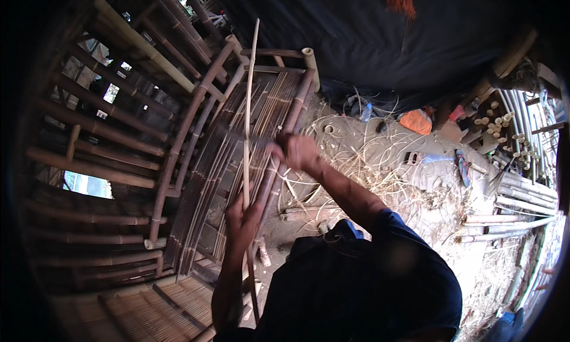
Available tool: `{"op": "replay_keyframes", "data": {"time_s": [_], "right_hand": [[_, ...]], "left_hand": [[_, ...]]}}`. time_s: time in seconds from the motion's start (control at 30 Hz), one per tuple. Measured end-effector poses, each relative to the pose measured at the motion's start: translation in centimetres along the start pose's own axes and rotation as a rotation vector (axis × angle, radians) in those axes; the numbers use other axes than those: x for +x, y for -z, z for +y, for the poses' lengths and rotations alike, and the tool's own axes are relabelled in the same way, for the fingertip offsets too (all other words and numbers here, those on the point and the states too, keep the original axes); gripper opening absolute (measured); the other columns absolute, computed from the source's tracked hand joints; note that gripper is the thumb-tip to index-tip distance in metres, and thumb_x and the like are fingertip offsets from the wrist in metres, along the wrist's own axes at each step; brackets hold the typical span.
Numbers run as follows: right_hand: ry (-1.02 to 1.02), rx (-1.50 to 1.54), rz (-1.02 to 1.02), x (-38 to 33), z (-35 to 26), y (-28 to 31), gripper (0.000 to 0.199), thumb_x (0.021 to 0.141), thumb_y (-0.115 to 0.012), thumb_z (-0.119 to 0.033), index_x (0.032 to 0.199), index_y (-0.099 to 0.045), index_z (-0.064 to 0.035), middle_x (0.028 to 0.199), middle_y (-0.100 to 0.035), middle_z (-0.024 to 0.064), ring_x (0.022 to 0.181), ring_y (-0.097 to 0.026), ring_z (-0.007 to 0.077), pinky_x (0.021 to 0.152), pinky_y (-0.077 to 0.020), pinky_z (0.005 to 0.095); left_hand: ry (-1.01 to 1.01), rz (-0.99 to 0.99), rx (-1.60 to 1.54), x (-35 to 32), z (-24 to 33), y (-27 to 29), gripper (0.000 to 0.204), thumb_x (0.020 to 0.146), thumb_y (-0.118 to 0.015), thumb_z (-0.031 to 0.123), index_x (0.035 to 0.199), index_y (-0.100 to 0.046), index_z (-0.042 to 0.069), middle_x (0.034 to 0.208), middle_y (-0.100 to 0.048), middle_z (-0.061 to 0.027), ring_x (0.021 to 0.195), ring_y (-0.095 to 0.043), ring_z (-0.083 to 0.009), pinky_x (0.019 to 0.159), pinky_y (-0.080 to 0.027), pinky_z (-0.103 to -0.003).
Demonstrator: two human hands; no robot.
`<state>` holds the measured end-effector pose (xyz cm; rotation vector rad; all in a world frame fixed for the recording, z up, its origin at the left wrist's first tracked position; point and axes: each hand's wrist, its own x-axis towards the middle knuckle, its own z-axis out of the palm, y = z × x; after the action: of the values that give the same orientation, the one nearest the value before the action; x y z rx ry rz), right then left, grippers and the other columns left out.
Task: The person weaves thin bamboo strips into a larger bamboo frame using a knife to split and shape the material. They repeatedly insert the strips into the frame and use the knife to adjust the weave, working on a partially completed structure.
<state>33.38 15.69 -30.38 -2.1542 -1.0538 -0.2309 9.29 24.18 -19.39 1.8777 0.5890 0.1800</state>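
A long, pale bamboo strip [247, 122] stands nearly upright in front of me, its tip reaching past the far end of the bamboo bench [205, 164]. My left hand [242, 220] is closed round its lower part, and a darker length trails below the hand beside my forearm. My right hand [301, 152] is closed at the bench's right rail, level with the strip's middle. From it a dark, motion-blurred knife blade [261, 141] points left and meets or crosses the strip. The knife's handle is hidden in my fingers.
A slatted bamboo wall [101, 158] rises at the left. Curled shavings [362, 170] litter the ground at the right, with a handsaw [430, 158], a plastic bottle [366, 112] and an orange bag [415, 121]. Bamboo poles [516, 214] lie stacked far right. A black sheet [356, 39] hangs behind.
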Motion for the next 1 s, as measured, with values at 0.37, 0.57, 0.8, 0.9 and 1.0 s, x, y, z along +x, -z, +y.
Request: {"op": "replay_keyframes", "data": {"time_s": [0.37,0.57,0.8,0.9,1.0], "right_hand": [[-0.430,-0.161,0.076,10.9,14.1,11.5,0.074,0.092,-0.033,-0.068,0.104,-0.067,-0.0034,0.088,-0.066,0.0290,0.093,-0.064,0.0450,0.085,-0.0504,0.0509],[-0.778,-0.079,0.175,14.5,17.0,17.2,0.089,0.087,-0.034,-0.076,0.099,-0.067,0.0060,0.104,-0.064,0.0318,0.105,-0.059,0.0468,0.090,-0.0473,0.0510],[-0.254,0.134,-0.360,-0.8,-1.9,3.3,0.056,0.097,-0.037,-0.056,0.120,-0.063,-0.0130,0.094,-0.067,0.0235,0.082,-0.066,0.0398,0.070,-0.0540,0.0449],[0.051,0.202,-0.429,-8.5,-10.0,1.1,0.068,0.091,-0.035,-0.069,0.117,-0.059,-0.0113,0.091,-0.065,0.0201,0.082,-0.067,0.0373,0.070,-0.0533,0.0478],[0.036,0.351,-0.329,-8.7,-10.7,0.1,0.064,0.091,-0.039,-0.066,0.108,-0.060,-0.0081,0.085,-0.065,0.0217,0.078,-0.064,0.0413,0.066,-0.0515,0.0489]], "left_hand": [[-0.128,-0.092,0.672,-19.5,-4.9,4.1,0.029,0.087,-0.063,0.020,0.110,-0.061,0.003,0.081,-0.063,-0.0085,0.063,-0.060,-0.0189,0.054,-0.048,-0.031],[0.295,-0.107,0.207,-29.2,-15.1,8.1,0.057,0.088,-0.060,0.014,0.142,-0.043,0.005,0.071,-0.067,-0.0046,0.049,-0.061,-0.0153,0.044,-0.048,-0.028],[0.042,0.086,0.281,-3.0,-2.8,2.1,0.034,0.091,-0.062,0.024,0.117,-0.056,0.003,0.063,-0.053,-0.0030,0.054,-0.052,-0.0135,0.049,-0.040,-0.029],[0.033,0.103,-0.039,1.7,-0.3,1.9,0.051,0.088,-0.070,0.025,0.131,-0.051,0.004,0.066,-0.057,0.0013,0.048,-0.047,-0.0048,0.042,-0.036,-0.023],[0.038,0.151,-0.207,2.0,-1.6,1.3,0.055,0.089,-0.069,0.025,0.135,-0.047,0.005,0.058,-0.047,0.0065,0.043,-0.038,-0.0003,0.037,-0.024,-0.020]]}}
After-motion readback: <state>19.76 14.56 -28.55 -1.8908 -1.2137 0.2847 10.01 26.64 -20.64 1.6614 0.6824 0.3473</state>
